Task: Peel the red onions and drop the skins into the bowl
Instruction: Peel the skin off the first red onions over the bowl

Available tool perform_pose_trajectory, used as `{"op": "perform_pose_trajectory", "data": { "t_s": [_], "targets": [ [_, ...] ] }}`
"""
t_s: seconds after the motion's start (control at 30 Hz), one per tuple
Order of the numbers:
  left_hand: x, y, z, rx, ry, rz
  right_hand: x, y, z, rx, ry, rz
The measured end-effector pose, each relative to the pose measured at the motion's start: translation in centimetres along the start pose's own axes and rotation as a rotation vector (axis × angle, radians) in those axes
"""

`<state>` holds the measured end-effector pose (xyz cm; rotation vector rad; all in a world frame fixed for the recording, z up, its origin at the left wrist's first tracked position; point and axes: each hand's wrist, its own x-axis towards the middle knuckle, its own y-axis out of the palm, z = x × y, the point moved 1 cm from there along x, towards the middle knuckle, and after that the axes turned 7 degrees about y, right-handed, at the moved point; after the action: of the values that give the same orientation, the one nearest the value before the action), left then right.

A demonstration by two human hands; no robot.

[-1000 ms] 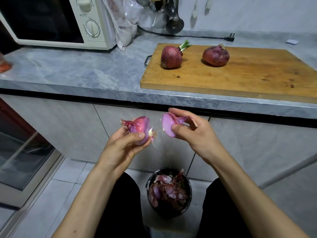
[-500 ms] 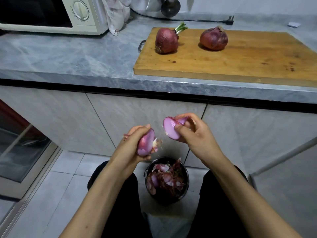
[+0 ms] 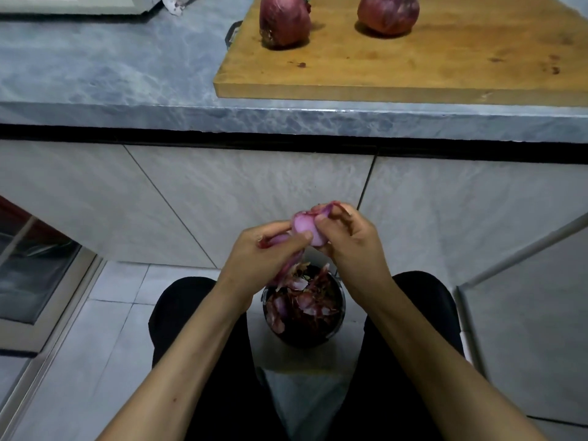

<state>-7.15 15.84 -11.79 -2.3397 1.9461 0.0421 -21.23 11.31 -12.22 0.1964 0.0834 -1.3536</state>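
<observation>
My left hand [image 3: 254,262] grips a partly peeled red onion [image 3: 280,239], mostly hidden under its fingers. My right hand [image 3: 346,240] pinches a pale purple piece of onion skin [image 3: 307,229] right beside it, the two hands touching. Both are held above a dark bowl [image 3: 339,327] on the floor between my knees, filled with red onion skins [image 3: 302,300]. Two unpeeled red onions lie on the wooden cutting board [image 3: 413,68] up on the counter, one at the left [image 3: 283,20] and one at the right [image 3: 388,12].
The grey marble counter [image 3: 111,68] has its edge just above my hands. A white microwave [image 3: 73,3] sits at the back left. Grey cabinet doors [image 3: 248,198] stand behind the bowl. Tiled floor [image 3: 105,329] lies to the left.
Both hands have dropped lower and come together over the bowl. The skin piece in my right hand now touches the onion in my left. The camera has tilted down.
</observation>
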Motion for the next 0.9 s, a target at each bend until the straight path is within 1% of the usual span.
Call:
{"op": "perform_pose_trajectory", "data": {
  "t_s": [0.1, 0.17, 0.27, 0.37, 0.43, 0.47, 0.53, 0.6, 0.63, 0.73, 0.83, 0.9],
  "targets": [
    [0.1, 0.6, 0.8, 0.009, 0.02, -0.021, 0.3, -0.1, -0.3, -0.004, -0.012, 0.028],
    [0.1, 0.9, 1.2, 0.006, 0.031, 0.003, 0.3, 0.1, -0.5, -0.009, -0.022, 0.051],
    [0.0, 1.4, 1.6, 0.002, 0.061, -0.015, 0.5, 0.0, -0.4, -0.105, -0.063, 0.025],
    [0.2, 1.5, 1.6, 0.037, 0.105, -0.022, 1.0, -0.5, -0.1, -0.231, -0.118, 0.037],
    [0.4, 1.1, 1.4, 0.142, 0.201, -0.029, 1.3, -1.0, 0.0, -0.282, -0.101, -0.009],
    [0.5, 0.8, 1.6, 0.233, 0.265, -0.046, 1.2, -1.3, 0.0, -0.284, -0.082, -0.024],
    [0.7, 0.0, 2.0, 0.515, 0.383, -0.124, 1.0, -1.6, 0.3, -0.244, -0.056, 0.008],
    [0.8, -0.3, 2.1, 0.788, 0.441, -0.218, 0.7, -1.6, 0.8, -0.208, -0.047, 0.07],
    [0.8, -0.2, 1.8, 0.878, 0.455, -0.252, 0.5, -1.4, 1.0, -0.194, -0.041, 0.089],
    [0.5, 0.2, 1.6, 1.001, 0.469, -0.297, 0.5, -1.0, 1.3, -0.176, -0.016, 0.101],
    [0.1, 0.2, 2.1, 1.031, 0.5, -0.321, 0.8, -0.9, 1.4, -0.169, 0.037, 0.09],
    [0.1, 0.0, 2.4, 1.036, 0.507, -0.322, 0.9, -0.9, 1.4, -0.168, 0.058, 0.121]
  ]
}}
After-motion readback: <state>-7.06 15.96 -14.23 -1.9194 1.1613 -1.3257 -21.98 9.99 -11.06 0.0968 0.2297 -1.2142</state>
